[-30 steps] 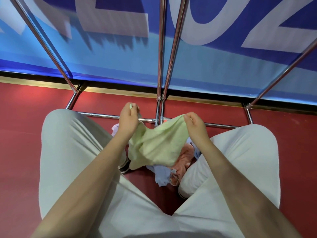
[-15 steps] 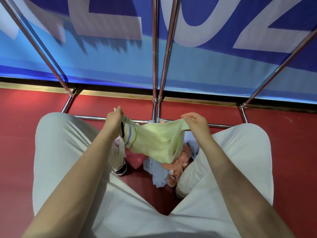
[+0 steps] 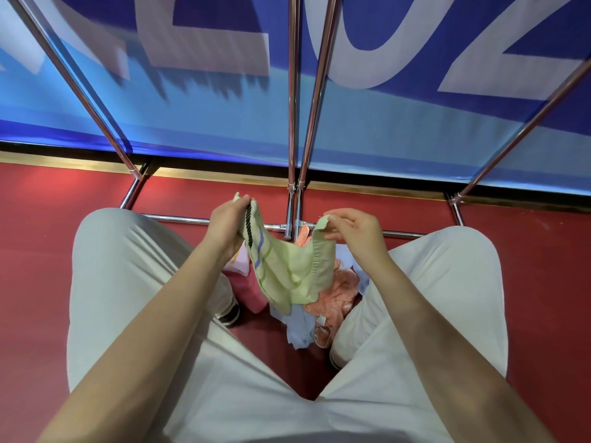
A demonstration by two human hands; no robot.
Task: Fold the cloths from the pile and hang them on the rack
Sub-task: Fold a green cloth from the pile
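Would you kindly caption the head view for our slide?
Both hands, left hand and right hand, stretch a pale green cloth above the floor pile.

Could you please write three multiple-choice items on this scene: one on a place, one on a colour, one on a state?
1. Where is the pile?
A. on the floor between the feet
B. on the rack
C. on a table

2. What colour is the held cloth?
A. orange
B. pale green
C. white

3. How is the cloth held?
A. left hand only
B. lying untouched
C. by both hands

Answers: 1 A, it lies on the red floor; 2 B, green with stripes; 3 C, the right hand pinches the other corner.
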